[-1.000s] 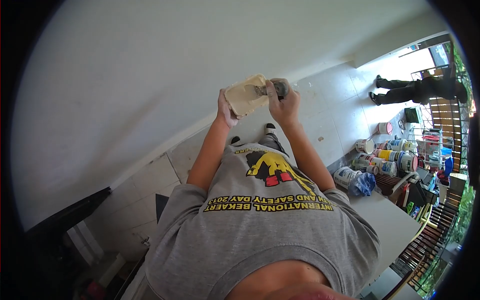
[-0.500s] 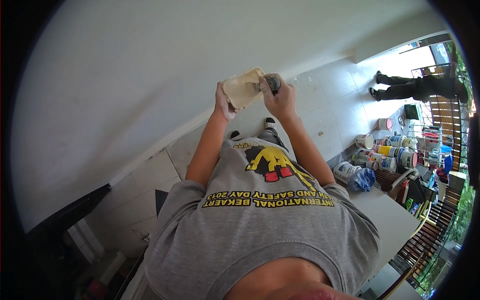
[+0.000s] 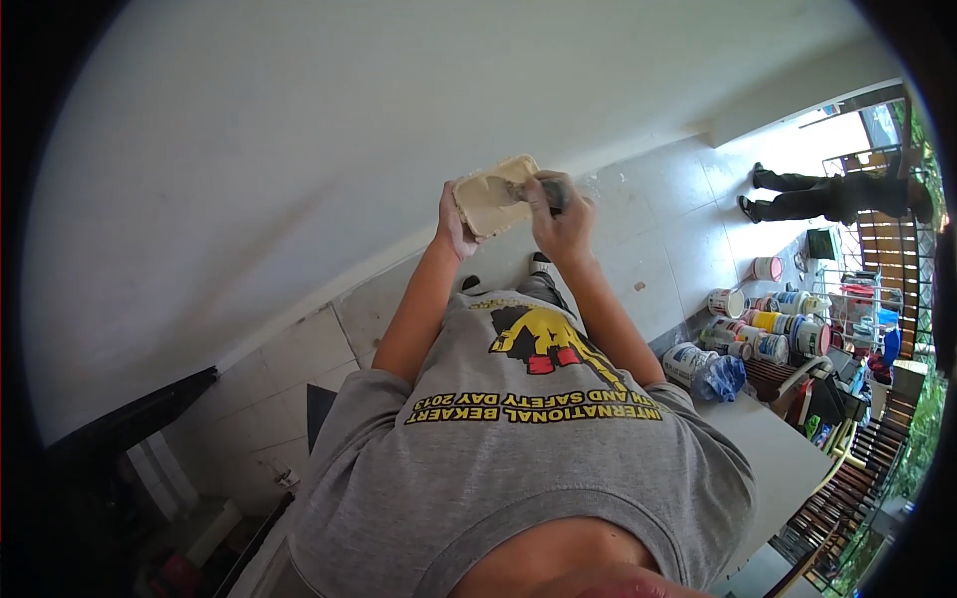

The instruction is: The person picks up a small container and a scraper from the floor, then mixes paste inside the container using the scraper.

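Observation:
My left hand (image 3: 456,225) grips the side of a shallow, rectangular cream tub (image 3: 466,211), its fingers wrapped around the rim and underside. Pale paste (image 3: 488,199) coats the inside of the tub. In my right hand (image 3: 566,221) is a putty knife (image 3: 558,193) with a dark handle, the fingers closed around it. Its greyish blade reaches over the tub's right part and seems to touch the paste; the blade tip is hard to make out. Both hands are in front of my chest, close to a pale wall (image 3: 329,130).
Tiled floor (image 3: 638,239) runs along the wall. Several paint buckets (image 3: 768,321) and a blue plastic bag (image 3: 720,377) are on the right, beside a pale tabletop (image 3: 768,448). Another person (image 3: 827,197) stands farther off near a slatted fence. A dark object (image 3: 130,414) lies at lower left.
Both hands, with the tub and putty knife, sit slightly lower and farther right in view. The background has shifted down a little too. Both grips stay closed.

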`<action>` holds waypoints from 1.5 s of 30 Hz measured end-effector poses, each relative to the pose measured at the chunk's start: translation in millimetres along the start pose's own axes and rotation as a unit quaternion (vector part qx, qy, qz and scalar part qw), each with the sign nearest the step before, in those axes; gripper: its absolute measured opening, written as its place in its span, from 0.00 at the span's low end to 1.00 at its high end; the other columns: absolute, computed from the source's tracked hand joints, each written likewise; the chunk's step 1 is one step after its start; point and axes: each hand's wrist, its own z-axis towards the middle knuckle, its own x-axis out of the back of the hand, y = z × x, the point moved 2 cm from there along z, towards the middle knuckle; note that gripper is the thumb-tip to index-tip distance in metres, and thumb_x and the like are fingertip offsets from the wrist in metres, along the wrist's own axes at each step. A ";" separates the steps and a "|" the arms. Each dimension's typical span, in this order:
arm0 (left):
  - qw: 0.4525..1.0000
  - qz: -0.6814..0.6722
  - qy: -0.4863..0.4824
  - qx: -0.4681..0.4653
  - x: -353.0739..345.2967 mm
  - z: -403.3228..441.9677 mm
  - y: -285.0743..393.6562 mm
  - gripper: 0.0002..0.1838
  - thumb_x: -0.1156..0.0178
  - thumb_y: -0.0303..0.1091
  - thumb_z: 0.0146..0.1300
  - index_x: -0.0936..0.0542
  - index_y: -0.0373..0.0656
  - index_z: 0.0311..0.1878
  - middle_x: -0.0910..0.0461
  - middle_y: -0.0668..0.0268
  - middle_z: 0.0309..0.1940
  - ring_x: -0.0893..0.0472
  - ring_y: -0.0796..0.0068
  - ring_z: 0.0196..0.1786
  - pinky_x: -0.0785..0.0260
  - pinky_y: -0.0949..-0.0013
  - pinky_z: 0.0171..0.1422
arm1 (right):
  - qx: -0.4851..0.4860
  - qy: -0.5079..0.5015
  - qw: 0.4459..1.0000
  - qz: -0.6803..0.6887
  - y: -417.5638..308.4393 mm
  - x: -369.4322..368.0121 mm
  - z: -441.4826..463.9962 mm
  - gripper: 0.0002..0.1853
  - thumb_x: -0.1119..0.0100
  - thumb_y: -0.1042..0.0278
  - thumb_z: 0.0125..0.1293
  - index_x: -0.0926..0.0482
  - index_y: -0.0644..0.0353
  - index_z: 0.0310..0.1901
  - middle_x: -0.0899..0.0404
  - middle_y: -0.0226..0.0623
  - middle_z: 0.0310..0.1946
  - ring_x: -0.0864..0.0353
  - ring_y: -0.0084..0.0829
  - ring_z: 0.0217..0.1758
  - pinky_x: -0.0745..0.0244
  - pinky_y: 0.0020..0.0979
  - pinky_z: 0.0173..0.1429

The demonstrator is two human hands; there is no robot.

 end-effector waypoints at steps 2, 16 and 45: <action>1.000 0.027 0.004 0.011 15.3 3.9 -3.8 0.36 0.69 0.63 0.71 0.21 0.51 0.62 0.15 0.67 0.45 0.14 0.73 0.37 0.35 0.77 0.18 | -0.013 -0.021 1.000 -0.003 -0.3 1.0 -13.2 0.10 0.34 0.63 0.70 0.17 0.62 0.41 0.18 0.45 0.21 0.16 0.40 0.25 0.23 0.33 0.32; 0.999 0.014 -0.009 0.040 10.3 1.4 -6.3 0.37 0.69 0.63 0.70 0.21 0.51 0.63 0.14 0.66 0.45 0.13 0.72 0.39 0.35 0.75 0.19 | -0.030 -0.105 0.994 -0.026 -4.0 -8.8 0.4 0.11 0.35 0.62 0.70 0.17 0.64 0.40 0.15 0.46 0.25 0.12 0.43 0.28 0.22 0.35 0.33; 0.999 0.020 -0.001 0.038 9.3 9.5 4.4 0.34 0.65 0.65 0.67 0.19 0.55 0.57 0.16 0.72 0.38 0.18 0.80 0.32 0.43 0.77 0.17 | 0.009 -0.063 0.998 -0.017 -17.5 -22.3 -1.6 0.10 0.33 0.63 0.68 0.17 0.62 0.41 0.15 0.49 0.26 0.14 0.52 0.30 0.20 0.39 0.32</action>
